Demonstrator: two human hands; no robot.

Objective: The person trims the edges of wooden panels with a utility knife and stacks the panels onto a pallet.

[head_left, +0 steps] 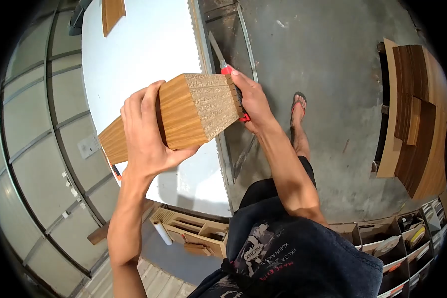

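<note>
A stack of wood-grain particleboard pieces [179,111] is held tilted over the white-topped table, its rough chipboard edges [213,107] facing right. My left hand [144,124] grips the stack from above, fingers curled over its far side and thumb along the near side. At the stack's right end, my right hand [253,102] is closed around the red-and-black handle of a knife [216,51]. Its long metal blade points away from me, past the table edge. The right fingers are partly hidden behind the stack's darker brown end.
The white tabletop [139,44] carries another wood-grain piece [113,15] at its far end. More brown panels [414,114] are stacked at right. A wooden organizer [191,231] stands below the near edge; compartment shelves [397,243] line the lower right.
</note>
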